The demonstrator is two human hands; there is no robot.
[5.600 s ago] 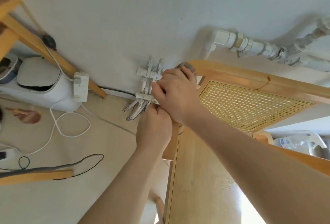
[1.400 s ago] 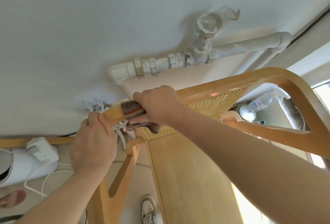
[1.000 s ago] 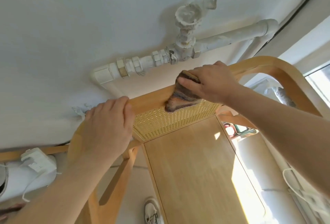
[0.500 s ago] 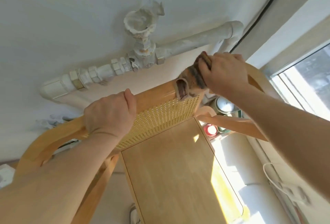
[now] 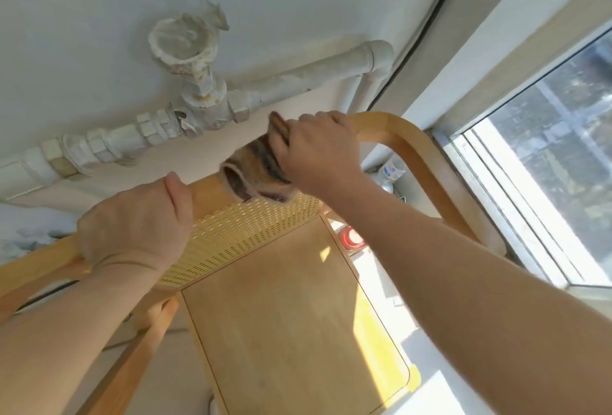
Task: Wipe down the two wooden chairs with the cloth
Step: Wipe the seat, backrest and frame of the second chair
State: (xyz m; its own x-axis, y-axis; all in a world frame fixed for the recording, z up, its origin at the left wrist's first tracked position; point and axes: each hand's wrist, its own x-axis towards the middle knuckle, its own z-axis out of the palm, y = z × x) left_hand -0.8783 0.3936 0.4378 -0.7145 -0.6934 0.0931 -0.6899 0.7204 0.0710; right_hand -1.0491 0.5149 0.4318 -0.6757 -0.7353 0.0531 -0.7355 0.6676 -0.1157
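Wooden chair (image 5: 291, 332) fills the middle, seat running down toward 6 o'clock. Left hand (image 5: 132, 229) at 9 has its fingers wrapped round the top rail (image 5: 205, 191). Right hand (image 5: 318, 150) near 12 grips the cloth (image 5: 255, 168), bunched on that rail between both hands

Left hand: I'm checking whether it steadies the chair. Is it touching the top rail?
Touching. The head view shows the left hand curled over the top rail, thumb on the wood.
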